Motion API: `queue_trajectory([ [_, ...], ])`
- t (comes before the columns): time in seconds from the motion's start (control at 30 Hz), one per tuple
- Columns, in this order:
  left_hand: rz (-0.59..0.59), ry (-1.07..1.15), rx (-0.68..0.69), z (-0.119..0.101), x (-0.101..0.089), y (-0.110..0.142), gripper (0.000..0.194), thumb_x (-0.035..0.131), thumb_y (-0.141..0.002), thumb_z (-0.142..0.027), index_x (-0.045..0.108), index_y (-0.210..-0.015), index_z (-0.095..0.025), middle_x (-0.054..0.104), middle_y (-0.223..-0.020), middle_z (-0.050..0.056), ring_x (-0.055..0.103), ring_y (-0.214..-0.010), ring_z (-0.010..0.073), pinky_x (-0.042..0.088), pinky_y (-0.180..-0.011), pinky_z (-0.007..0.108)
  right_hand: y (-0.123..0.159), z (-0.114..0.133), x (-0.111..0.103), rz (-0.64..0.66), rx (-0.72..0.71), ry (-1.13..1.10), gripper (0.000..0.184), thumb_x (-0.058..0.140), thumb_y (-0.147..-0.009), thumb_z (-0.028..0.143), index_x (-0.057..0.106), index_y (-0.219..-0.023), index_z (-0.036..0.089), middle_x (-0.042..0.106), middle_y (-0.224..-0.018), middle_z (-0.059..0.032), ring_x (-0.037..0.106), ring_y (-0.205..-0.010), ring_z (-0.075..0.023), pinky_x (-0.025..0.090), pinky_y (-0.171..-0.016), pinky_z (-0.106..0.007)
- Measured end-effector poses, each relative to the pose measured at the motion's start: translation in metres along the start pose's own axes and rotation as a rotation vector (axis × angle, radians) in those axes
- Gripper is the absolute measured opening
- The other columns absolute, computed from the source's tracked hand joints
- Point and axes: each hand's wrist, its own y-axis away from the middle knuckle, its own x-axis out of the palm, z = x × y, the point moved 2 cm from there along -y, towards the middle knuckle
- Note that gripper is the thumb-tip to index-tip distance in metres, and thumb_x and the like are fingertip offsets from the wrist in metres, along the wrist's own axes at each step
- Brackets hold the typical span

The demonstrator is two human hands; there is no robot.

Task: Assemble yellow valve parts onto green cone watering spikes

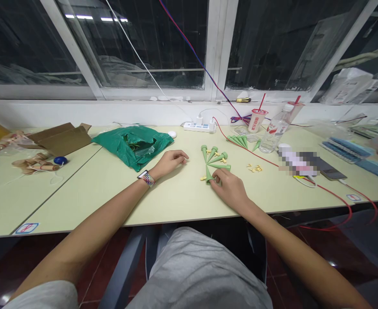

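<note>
- While the head view is looking down across a pale laminate table (176, 201), the right hand (229, 188) is pressing its fingers together onto the wide end of a green plastic cone (208, 176), apparently clamping it.
- That cone is lying with its long axis running roughly front to back, its tip pointing away from the person, just left of the right hand's palm.
- The left hand (171, 164), with a multicoloured wristband (148, 179) circling its wrist, is resting farther left, its fingers loosely curled together around nothing, so the right hand is the nearer one.
- Just beyond, other green plastic cones (217, 158) and small yellow plastic fittings (213, 151) are lying scattered between the hands.
</note>
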Motion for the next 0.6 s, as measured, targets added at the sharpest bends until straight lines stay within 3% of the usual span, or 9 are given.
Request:
queue_trajectory([
  [0.2,-0.003,0.012,0.016,0.001,0.000,0.000,0.026,0.056,-0.092,-0.033,0.077,-0.097,-0.018,0.080,-0.086,0.006,0.073,-0.085,0.0217,0.054,-0.084,0.032,0.001,0.004,-0.002,-0.013,0.015,0.006,0.009,0.063,-0.095,0.032,0.065,-0.099,0.023,0.070,-0.091,-0.0020,0.064,-0.076,-0.0198,0.039,-0.064,-0.030],
  [0.4,0.003,-0.018,0.025,0.003,-0.001,0.000,0.027,0.055,-0.093,-0.033,0.076,-0.099,-0.018,0.080,-0.086,0.005,0.073,-0.085,0.0215,0.053,-0.083,0.032,0.005,0.003,-0.009,-0.060,0.001,-0.040,0.028,0.057,-0.093,0.032,0.066,-0.117,0.021,0.072,-0.094,-0.0041,0.064,-0.071,-0.0195,0.045,-0.068,-0.032],
  [0.5,0.002,-0.035,0.032,0.004,-0.001,0.001,0.028,0.054,-0.093,-0.033,0.076,-0.100,-0.018,0.080,-0.088,0.005,0.072,-0.084,0.0212,0.052,-0.081,0.031,-0.002,-0.018,-0.030,-0.158,0.039,-0.023,0.029,0.052,-0.094,0.028,0.067,-0.117,0.020,0.074,-0.096,-0.0048,0.064,-0.071,-0.0189,0.044,-0.070,-0.032],
  [0.6,-0.004,-0.030,0.032,0.002,-0.001,0.001,0.027,0.055,-0.093,-0.033,0.077,-0.100,-0.018,0.080,-0.087,0.005,0.073,-0.084,0.0216,0.053,-0.081,0.032,-0.013,-0.056,-0.060,-0.264,0.168,0.083,0.029,0.049,-0.093,0.025,0.069,-0.115,0.020,0.076,-0.102,-0.0074,0.065,-0.076,-0.0205,0.042,-0.071,-0.033],
])
